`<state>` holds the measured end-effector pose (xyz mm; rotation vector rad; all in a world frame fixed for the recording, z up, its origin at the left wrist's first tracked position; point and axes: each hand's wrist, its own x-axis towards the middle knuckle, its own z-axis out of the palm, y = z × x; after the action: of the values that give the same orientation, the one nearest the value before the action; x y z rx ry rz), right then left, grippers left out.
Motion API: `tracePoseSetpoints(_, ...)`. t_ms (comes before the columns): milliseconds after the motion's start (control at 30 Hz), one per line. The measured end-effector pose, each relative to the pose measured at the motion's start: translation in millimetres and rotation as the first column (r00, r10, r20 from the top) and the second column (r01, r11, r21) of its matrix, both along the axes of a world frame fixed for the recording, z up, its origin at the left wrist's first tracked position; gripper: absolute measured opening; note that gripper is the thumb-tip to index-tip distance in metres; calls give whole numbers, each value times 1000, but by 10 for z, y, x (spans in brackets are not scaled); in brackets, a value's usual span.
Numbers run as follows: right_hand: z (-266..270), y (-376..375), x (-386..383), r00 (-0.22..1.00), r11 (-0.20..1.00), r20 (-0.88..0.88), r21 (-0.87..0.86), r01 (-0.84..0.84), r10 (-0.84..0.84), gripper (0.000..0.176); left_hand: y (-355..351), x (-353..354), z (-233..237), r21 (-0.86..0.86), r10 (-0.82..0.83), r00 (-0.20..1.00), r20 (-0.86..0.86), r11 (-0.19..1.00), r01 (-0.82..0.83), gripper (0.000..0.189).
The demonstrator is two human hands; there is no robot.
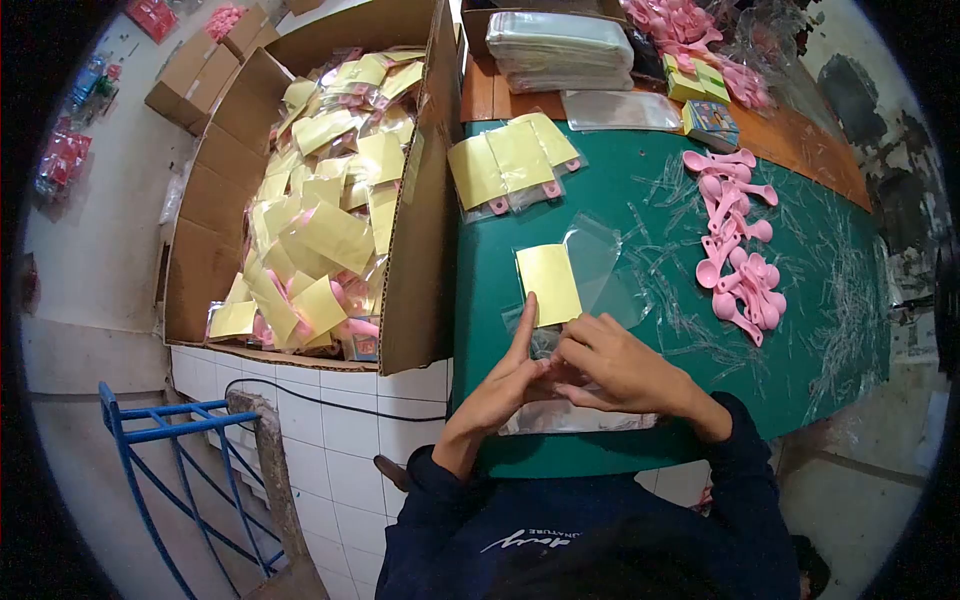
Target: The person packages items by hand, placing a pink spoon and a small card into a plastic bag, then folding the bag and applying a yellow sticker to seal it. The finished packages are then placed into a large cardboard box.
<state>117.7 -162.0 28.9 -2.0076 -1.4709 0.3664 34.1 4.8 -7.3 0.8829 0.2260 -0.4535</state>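
Note:
On the green table (620,452), a clear plastic bag with a yellow card (549,284) in it lies in front of me. My left hand (507,385) has its index finger stretched out onto the card's lower left part, and its thumb meets the fingers of my other hand. My right hand (612,368) is bent with its fingertips together at the bag's lower end; whatever is between them is hidden. Clear bags (596,262) lie beside the card, and more clear plastic (560,418) lies under my hands.
A big cardboard box (428,210) at left holds several bagged yellow cards. Filled bags (505,165) lie at the table's back left. Pink spoons (738,245) and plastic strips (840,325) are at right. Clear bags are stacked (560,50) behind. A blue metal frame (180,430) stands lower left.

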Motion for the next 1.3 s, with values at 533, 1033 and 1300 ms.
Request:
tracePoseSetpoints(533, -68, -1, -123, 997, 997, -8, -5, 74, -74, 21, -6, 14, -103, 99, -52, 995, 84, 994, 44, 66)
tracePoseSetpoints(1033, -21, -24, -6, 987, 989, 80, 47, 140, -143, 27, 117, 90, -211, 517, -105, 917, 384, 847, -120, 69)
tracePoseSetpoints(1300, -79, 12, -35, 980, 988, 143, 85, 126, -138, 26, 58, 53, -54, 156, 2, 993, 117, 987, -21, 75)
